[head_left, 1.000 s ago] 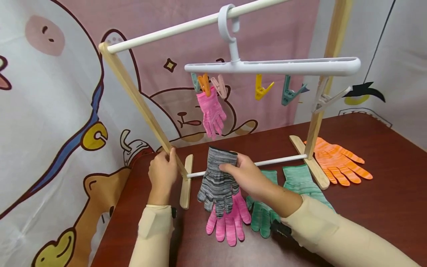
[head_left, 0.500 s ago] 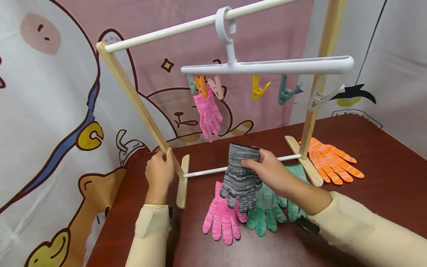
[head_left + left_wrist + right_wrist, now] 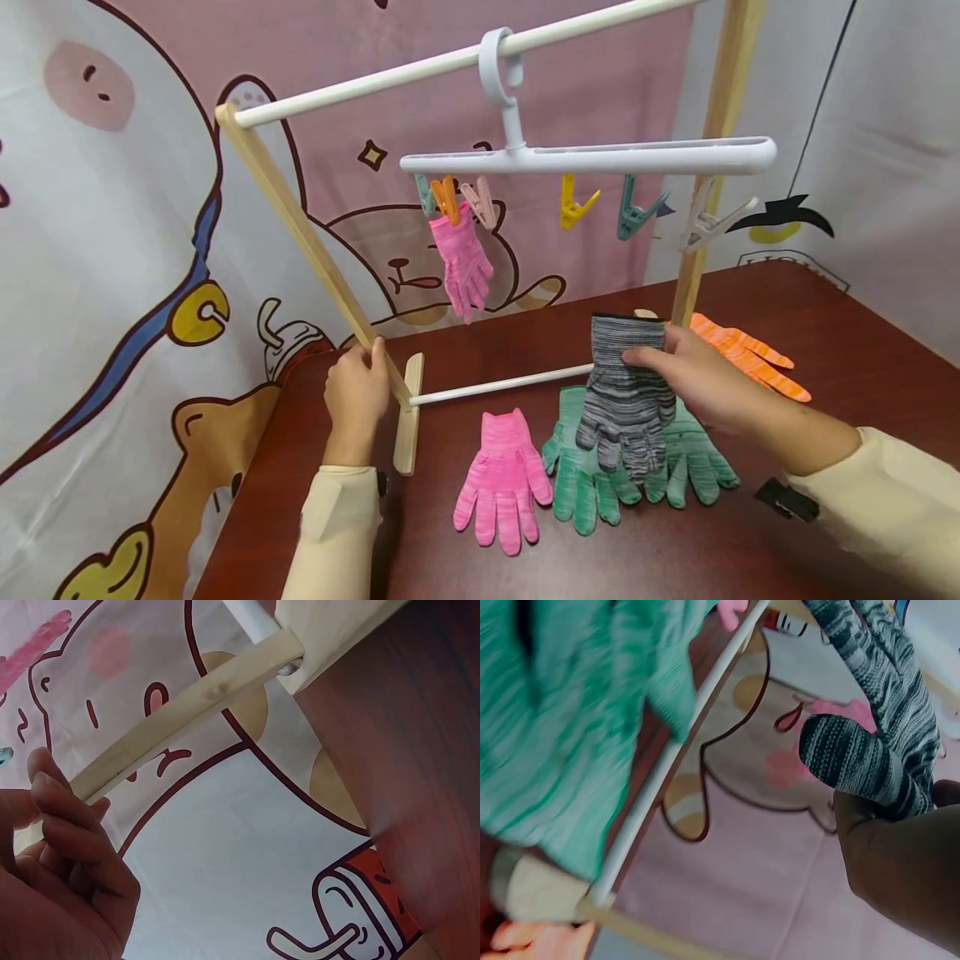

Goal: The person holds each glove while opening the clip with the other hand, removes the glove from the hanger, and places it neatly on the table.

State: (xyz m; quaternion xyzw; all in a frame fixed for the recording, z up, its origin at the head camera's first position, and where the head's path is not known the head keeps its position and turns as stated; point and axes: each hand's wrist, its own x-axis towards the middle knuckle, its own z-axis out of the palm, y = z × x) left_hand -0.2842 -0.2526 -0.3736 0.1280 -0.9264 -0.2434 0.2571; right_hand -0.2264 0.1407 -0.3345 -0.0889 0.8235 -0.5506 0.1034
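Observation:
My left hand (image 3: 357,387) grips the left wooden post (image 3: 296,221) of a drying rack low down; the left wrist view shows its fingers (image 3: 79,840) curled at the post. With thumb and fingers, my right hand (image 3: 705,379) pinches a grey-and-black striped knit glove (image 3: 626,408) near its cuff. The glove hangs fingers down in front of two green gloves (image 3: 588,475), partly covering both. Above, a white hanger (image 3: 585,158) hooks over the top rod. A small pink glove (image 3: 463,262) hangs from it by an orange clothespin (image 3: 446,200).
More clothespins hang along the hanger, including a yellow one (image 3: 573,204), a teal one (image 3: 637,210) and a white one (image 3: 712,221). On the dark red table (image 3: 427,550) lie a pink glove (image 3: 504,483) and, behind my right hand, an orange glove (image 3: 757,358). A white lower rod (image 3: 502,385) spans the rack.
My right hand has carried the grey glove rightward, from over the pink glove to in front of the green gloves. The left hand stays on the post. The head view has shifted slightly.

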